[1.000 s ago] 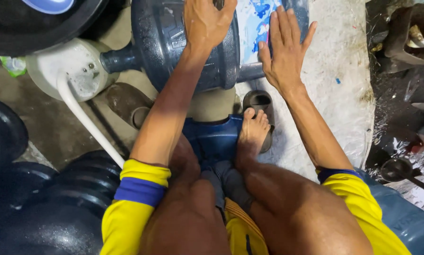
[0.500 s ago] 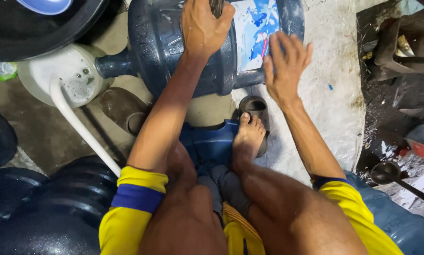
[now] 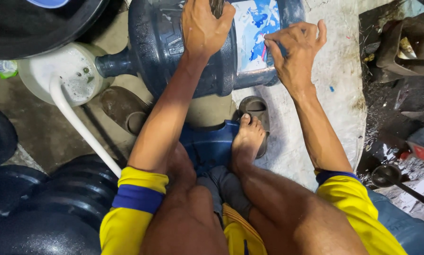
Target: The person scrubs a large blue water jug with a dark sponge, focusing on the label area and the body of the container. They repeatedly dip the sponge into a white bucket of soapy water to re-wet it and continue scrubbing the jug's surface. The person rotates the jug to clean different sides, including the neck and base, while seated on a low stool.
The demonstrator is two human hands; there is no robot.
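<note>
A person seated low over a large blue water jug (image 3: 174,52) lying on its side works at the jug's paper label (image 3: 252,28). A second ago both hands lay flat and open on the jug; now both have closed. The left hand (image 3: 205,28) is curled into a fist around a dark tool (image 3: 217,6) whose end pokes out above the knuckles at the top edge of the view; what kind of tool it is cannot be told. The right hand (image 3: 294,49) has drawn its fingers in and pinches at the label's right edge, thumb and forefinger meeting just where the blue-and-white paper ends; whether a strip is already lifted cannot be seen.

The jug sits directly under both hands, its neck (image 3: 110,63) pointing away to the left of the left wrist, toward a white round tub (image 3: 56,75) with a white hose (image 3: 82,130). Below the right forearm a bare foot (image 3: 247,139) rests on a brown sandal (image 3: 256,111); a second sandal (image 3: 124,108) lies below the left forearm.

The shift from open palms to a grip and a pinch suggests, as a judgement, that steadying has given way to work on the label itself.
</note>
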